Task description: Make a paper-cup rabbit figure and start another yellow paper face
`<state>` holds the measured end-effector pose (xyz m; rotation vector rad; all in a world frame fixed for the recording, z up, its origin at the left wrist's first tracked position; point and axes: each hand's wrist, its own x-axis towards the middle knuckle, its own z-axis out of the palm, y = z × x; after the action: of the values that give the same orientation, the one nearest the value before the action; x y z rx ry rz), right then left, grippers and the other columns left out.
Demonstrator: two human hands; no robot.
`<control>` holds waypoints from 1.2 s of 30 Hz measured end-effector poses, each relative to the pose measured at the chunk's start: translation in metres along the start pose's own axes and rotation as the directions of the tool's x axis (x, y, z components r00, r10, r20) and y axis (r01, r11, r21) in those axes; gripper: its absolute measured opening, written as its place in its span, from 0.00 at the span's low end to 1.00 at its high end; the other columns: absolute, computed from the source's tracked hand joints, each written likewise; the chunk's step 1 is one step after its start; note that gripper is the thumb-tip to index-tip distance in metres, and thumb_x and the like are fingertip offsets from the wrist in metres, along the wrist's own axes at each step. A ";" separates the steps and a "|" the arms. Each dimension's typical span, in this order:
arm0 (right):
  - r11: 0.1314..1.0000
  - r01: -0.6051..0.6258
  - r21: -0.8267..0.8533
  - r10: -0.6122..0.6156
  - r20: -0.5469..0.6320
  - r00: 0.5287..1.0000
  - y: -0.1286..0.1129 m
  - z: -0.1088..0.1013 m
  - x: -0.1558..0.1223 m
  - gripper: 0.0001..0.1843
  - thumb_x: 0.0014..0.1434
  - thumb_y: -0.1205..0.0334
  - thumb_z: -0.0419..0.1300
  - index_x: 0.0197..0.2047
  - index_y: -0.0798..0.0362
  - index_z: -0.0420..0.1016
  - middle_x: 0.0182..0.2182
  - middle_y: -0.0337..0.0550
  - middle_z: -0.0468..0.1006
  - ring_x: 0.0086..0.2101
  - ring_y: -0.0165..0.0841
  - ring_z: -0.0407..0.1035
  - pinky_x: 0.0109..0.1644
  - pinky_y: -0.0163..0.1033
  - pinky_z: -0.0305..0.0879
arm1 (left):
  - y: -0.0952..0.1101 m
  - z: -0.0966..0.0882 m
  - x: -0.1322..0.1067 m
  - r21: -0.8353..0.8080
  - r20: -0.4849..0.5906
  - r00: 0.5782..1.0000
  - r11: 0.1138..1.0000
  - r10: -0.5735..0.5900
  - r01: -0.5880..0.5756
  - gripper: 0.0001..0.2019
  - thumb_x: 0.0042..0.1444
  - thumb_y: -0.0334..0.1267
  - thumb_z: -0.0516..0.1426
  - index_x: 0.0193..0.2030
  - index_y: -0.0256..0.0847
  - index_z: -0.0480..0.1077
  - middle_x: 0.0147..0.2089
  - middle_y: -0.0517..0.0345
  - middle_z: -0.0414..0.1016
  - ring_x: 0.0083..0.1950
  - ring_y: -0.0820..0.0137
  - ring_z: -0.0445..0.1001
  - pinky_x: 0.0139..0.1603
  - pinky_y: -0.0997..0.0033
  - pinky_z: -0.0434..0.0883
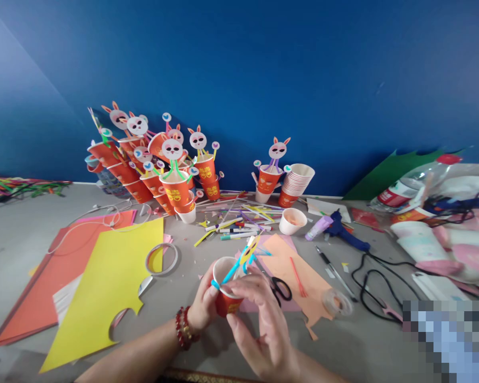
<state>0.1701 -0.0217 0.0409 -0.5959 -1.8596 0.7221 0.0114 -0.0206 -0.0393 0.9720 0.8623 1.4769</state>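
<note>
My left hand [204,304] and my right hand [259,319] both grip one small orange paper cup [226,303] just above the table, near its front edge. The left hand, with a red bead bracelet [182,327] on its wrist, holds the cup's left side. The right hand's fingers curl over the cup's right side and rim. A blue straw [234,268] with a yellow paper piece [249,251] sticks up out of the cup.
A yellow paper sheet [104,282] and an orange sheet [43,287] lie left, with a tape ring [162,259]. Scissors [281,287], pens, a blue glue gun [343,229] and black cable [379,287] lie right. Finished bunny cups [171,175] and stacked cups [295,183] stand by the blue wall.
</note>
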 end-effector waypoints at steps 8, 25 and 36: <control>0.999 -0.028 0.017 0.028 -0.001 1.000 -0.001 0.000 -0.001 0.23 0.60 0.74 0.58 0.57 0.49 0.66 0.48 0.46 0.77 0.50 0.41 0.72 0.65 0.58 0.57 | 0.000 0.000 0.000 0.080 0.006 0.998 0.995 0.055 -0.056 0.30 0.56 0.64 0.56 0.51 0.40 0.75 0.50 0.46 0.80 0.54 0.50 0.76 0.61 0.48 0.68; 1.000 -0.028 0.000 0.028 -0.006 1.000 0.001 0.000 0.001 0.21 0.60 0.72 0.58 0.55 0.49 0.66 0.48 0.47 0.78 0.49 0.42 0.72 0.65 0.58 0.59 | 0.005 0.004 -0.001 -0.013 -0.027 0.999 0.999 -0.039 0.039 0.28 0.53 0.62 0.60 0.49 0.41 0.77 0.49 0.47 0.81 0.54 0.49 0.76 0.64 0.45 0.65; 0.999 -0.036 -0.010 0.036 -0.019 0.999 0.004 0.002 -0.002 0.21 0.60 0.73 0.58 0.56 0.50 0.67 0.48 0.46 0.78 0.50 0.41 0.72 0.66 0.58 0.58 | -0.001 0.002 0.002 -0.041 -0.017 0.999 0.998 -0.049 0.049 0.30 0.55 0.61 0.61 0.56 0.42 0.75 0.55 0.48 0.79 0.55 0.51 0.76 0.61 0.51 0.69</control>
<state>0.1694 -0.0206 0.0361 -0.6421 -1.8404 0.7289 0.0133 -0.0184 -0.0389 0.9024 0.8600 1.4582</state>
